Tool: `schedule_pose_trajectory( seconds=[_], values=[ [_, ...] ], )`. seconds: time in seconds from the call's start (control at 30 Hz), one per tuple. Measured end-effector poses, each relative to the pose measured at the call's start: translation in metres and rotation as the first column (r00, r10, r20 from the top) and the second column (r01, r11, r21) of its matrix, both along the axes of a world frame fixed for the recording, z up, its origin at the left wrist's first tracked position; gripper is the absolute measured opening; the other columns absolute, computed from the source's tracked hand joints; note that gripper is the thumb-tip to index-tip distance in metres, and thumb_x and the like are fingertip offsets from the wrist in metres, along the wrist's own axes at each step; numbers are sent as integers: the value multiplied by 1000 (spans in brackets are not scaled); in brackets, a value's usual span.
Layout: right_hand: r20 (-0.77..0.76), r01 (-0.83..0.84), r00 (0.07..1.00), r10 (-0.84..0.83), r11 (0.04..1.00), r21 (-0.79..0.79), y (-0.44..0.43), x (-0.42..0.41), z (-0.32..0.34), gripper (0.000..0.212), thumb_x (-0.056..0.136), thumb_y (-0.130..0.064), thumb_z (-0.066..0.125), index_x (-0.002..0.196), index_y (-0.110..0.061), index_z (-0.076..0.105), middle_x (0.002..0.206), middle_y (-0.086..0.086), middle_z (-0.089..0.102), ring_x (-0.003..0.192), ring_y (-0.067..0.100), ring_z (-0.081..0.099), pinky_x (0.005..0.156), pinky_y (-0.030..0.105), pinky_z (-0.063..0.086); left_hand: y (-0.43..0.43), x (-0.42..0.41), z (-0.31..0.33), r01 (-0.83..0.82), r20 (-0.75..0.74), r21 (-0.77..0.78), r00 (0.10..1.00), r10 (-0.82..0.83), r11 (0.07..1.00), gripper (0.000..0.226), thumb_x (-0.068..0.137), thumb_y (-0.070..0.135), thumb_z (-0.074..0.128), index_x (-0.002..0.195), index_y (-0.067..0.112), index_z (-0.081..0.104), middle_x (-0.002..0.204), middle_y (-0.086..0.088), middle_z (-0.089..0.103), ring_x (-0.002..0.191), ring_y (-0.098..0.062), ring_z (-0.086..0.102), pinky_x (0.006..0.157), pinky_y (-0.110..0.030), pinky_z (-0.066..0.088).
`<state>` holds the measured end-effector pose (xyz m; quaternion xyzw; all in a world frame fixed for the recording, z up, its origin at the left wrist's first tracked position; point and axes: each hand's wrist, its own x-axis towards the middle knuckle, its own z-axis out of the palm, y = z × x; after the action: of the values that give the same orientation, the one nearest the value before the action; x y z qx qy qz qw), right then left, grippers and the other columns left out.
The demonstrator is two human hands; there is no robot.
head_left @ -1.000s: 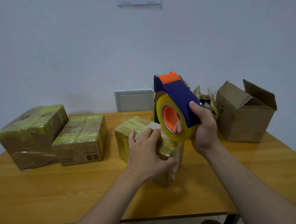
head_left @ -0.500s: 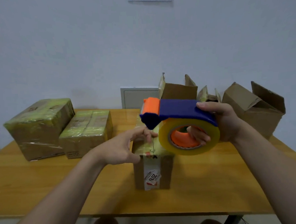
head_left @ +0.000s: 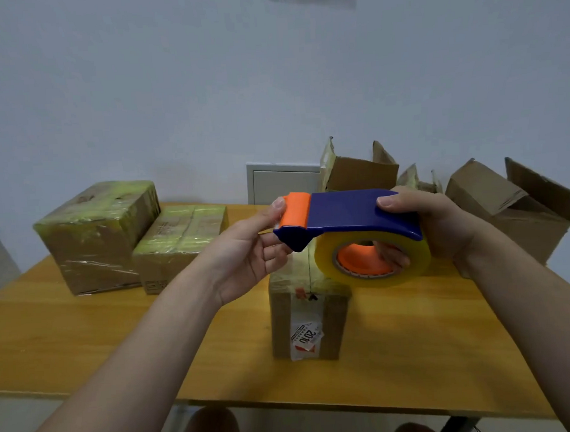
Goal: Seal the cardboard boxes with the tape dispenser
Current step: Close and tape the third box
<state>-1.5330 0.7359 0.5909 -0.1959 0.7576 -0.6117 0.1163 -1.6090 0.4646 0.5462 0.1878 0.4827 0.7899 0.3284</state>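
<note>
Head view: gripping tape dispenser [head_left: 353,219] with right hand [head_left: 443,230], thumb on blue cover, fingers through roll core; pinching its orange nose with left hand [head_left: 246,254]. Holding dispenser just above small box [head_left: 308,317], directly below both hands on tabletop [head_left: 85,342]. Risk: losing tape end from pinch, letting it restick to roll; dragging unheld box under tape pull. Counting: one dispenser, one small box, two wrapped boxes [head_left: 96,235] left of left hand, three open boxes [head_left: 514,210] beyond right hand.

Right hand [head_left: 443,230] curled in grip; left hand [head_left: 246,251] pinching.
</note>
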Motion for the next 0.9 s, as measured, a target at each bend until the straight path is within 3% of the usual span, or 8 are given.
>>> schedule_pose_trajectory(
  seconds=[0.17, 0.23, 0.3, 0.43, 0.53, 0.7, 0.8, 0.9],
  values=[
    [20, -21, 1000, 23, 997, -70, 3, 3, -2, 51, 84, -44, 68, 87, 7, 69, 59, 10, 66, 48, 20, 61, 53, 27, 52, 1, 2, -6, 90, 181, 174, 976, -121, 981, 87, 53, 30, 104, 124, 7, 61, 91, -14, 74, 60, -14, 70, 54, -20, 59],
    [19, -34, 999, 35, 996, -81, 3, 6, 0, 45, 84, -44, 68, 84, 1, 72, 59, 10, 66, 47, 20, 61, 53, 27, 52, 2, 1, -11, 78, 235, 195, 964, -124, 978, 76, 59, 26, 101, 121, 3, 63, 87, -12, 73, 60, -13, 70, 55, -20, 59],
    [23, -26, 999, 28, 996, -88, 5, 8, 1, 40, 86, -38, 61, 85, 1, 73, 59, 11, 65, 46, 20, 60, 53, 28, 52, 2, 1, -12, 62, 248, 180, 963, -107, 982, 48, 78, 17, 86, 118, 2, 64, 85, -11, 74, 61, -11, 71, 55, -19, 59],
    [50, -37, 998, 40, 998, -59, 9, 12, 7, 36, 87, -40, 61, 87, -6, 75, 66, 5, 70, 53, 15, 65, 56, 25, 54, -4, 2, -3, 14, 34, -47, 999, -12, 999, 44, 78, 6, 78, 122, 7, 70, 98, -15, 75, 72, -14, 74, 57, -19, 60],
    [106, -100, 990, 99, 995, 4, 9, 12, 10, 43, 87, -54, 66, 90, -13, 78, 69, 4, 72, 56, 15, 66, 61, 27, 55, -10, 4, 5, -88, -95, -196, 993, 70, 977, 50, 67, 7, 82, 114, 10, 69, 86, -18, 76, 64, -15, 74, 55, -20, 59],
    [226, -163, 962, 153, 986, 26, 12, 11, 12, 48, 93, -55, 59, 109, -13, 77, 72, 6, 74, 62, 17, 69, 68, 32, 59, -17, 9, 13, -132, -177, -278, 980, 85, 951, 44, 65, 2, 81, 104, 10, 62, 79, -18, 75, 64, -16, 74, 52, -19, 57],
    [312, -157, 940, 139, 987, 32, 15, 11, 15, 52, 88, -57, 66, 110, -10, 76, 71, 10, 73, 62, 19, 71, 69, 31, 59, -21, 13, 13, -168, -222, -306, 970, 101, 937, 41, 63, 5, 81, 96, 12, 58, 74, -15, 74, 62, -15, 73, 49, -18, 55],
    [323, -228, 925, 198, 972, 57, 18, 14, 16, 46, 96, -54, 53, 103, -18, 80, 73, 3, 75, 66, 15, 72, 72, 30, 60, -26, 15, 10, -208, -255, -332, 959, 125, 920, 40, 64, 5, 84, 93, 13, 57, 78, -15, 75, 61, -13, 72, 47, -17, 54]
  ],
)
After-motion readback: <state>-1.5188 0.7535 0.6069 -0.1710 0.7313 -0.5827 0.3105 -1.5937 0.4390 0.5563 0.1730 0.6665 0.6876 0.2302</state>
